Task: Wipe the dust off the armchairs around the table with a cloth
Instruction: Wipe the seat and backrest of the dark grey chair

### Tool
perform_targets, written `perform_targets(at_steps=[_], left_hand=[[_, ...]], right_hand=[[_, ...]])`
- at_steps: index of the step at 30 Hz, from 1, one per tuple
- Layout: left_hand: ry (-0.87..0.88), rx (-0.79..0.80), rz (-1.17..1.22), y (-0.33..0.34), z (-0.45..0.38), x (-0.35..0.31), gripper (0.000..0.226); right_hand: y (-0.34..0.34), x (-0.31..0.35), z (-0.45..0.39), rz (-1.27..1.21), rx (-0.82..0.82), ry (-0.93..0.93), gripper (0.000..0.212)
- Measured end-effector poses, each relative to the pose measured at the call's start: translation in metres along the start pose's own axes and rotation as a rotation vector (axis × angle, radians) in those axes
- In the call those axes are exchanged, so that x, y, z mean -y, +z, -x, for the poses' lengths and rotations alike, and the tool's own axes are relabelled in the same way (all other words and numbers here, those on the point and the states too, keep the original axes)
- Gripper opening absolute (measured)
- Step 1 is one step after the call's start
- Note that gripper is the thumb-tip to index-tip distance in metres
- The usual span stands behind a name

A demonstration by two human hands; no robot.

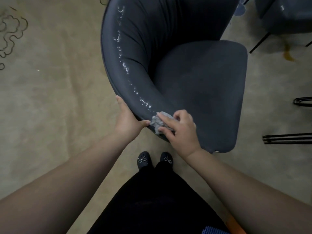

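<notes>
A dark grey armchair (199,78) with a curved back stands in front of me, seen from above. A line of white specks runs along the top of its rim. My right hand (180,130) grips a crumpled grey cloth (157,123) and presses it on the near end of the rim. My left hand (128,120) holds the outside of the rim just left of the cloth, thumb on top.
A second dark armchair (285,14) stands at the top right, with thin black legs. Black metal hairpin legs (287,138) jut in from the right edge. A beige patterned carpet (50,81) covers the floor. My feet in dark shoes (155,160) stand close to the chair.
</notes>
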State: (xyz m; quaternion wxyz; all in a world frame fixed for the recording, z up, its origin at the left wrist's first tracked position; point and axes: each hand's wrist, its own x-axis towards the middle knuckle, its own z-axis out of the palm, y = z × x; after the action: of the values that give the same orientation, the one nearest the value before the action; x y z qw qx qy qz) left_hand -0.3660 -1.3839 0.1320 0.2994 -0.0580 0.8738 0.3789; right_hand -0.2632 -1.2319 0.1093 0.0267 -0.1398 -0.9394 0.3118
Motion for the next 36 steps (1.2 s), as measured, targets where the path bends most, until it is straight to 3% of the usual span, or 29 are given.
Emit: perform_targets(at_steps=[7, 15, 19, 28, 36], left_hand=[[0.053, -0.027, 0.081, -0.011, 0.0, 0.002, 0.127], [0.07, -0.024, 0.102, -0.03, -0.02, 0.003, 0.095], [0.049, -0.034, 0.135, -0.034, -0.026, 0.002, 0.091], [0.005, -0.065, 0.281, -0.042, -0.039, 0.009, 0.084], [0.025, 0.008, 0.317, -0.069, -0.073, -0.005, 0.076]], right_hand=[[-0.015, -0.019, 0.022, 0.002, -0.012, -0.029, 0.044], [0.006, 0.018, -0.034, 0.001, 0.079, -0.054, 0.054], [-0.005, 0.005, -0.005, 0.037, 0.044, -0.101, 0.056], [0.021, 0.034, -0.048, 0.096, 0.115, -0.016, 0.065], [0.024, 0.042, -0.04, 0.126, 0.043, 0.071, 0.066]])
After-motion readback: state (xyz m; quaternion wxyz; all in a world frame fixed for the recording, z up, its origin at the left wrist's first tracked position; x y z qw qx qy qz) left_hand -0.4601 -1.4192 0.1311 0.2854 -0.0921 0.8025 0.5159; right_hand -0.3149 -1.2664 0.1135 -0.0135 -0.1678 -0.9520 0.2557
